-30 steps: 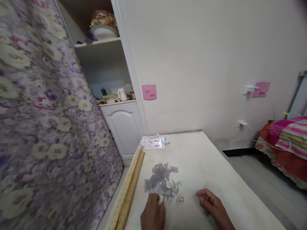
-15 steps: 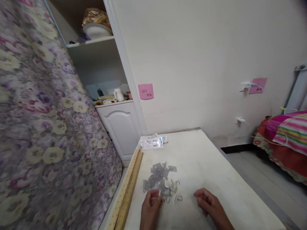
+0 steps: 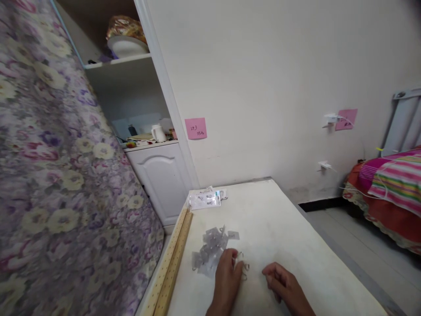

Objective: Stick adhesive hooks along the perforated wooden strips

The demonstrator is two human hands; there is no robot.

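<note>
My left hand (image 3: 227, 278) is over the right side of a loose pile, its fingers curled down among small hooks (image 3: 244, 267) with thin metal loops. What lies between its fingertips is hidden. Under and left of that hand spread several small clear-grey plastic pieces (image 3: 210, 245), some with a hook on them. One flat piece (image 3: 233, 235) lies at the pile's upper right. To the right, my right hand (image 3: 284, 283) hovers near the white tabletop (image 3: 263, 219), its fingers curled in with the thumb close to them. Anything it holds is too small to make out.
Two long wooden strips with holes (image 3: 174, 259) lie along the table's left edge. Flat printed packaging (image 3: 205, 199) is at the far left corner. A flowered curtain (image 3: 66, 175) hangs at left, a cabinet (image 3: 161, 175) behind it. A bed (image 3: 391, 184) stands at right.
My left hand has moved right and slightly forward, from the pile's near edge onto the hooks. My right hand has barely moved. The view has shifted slightly.
</note>
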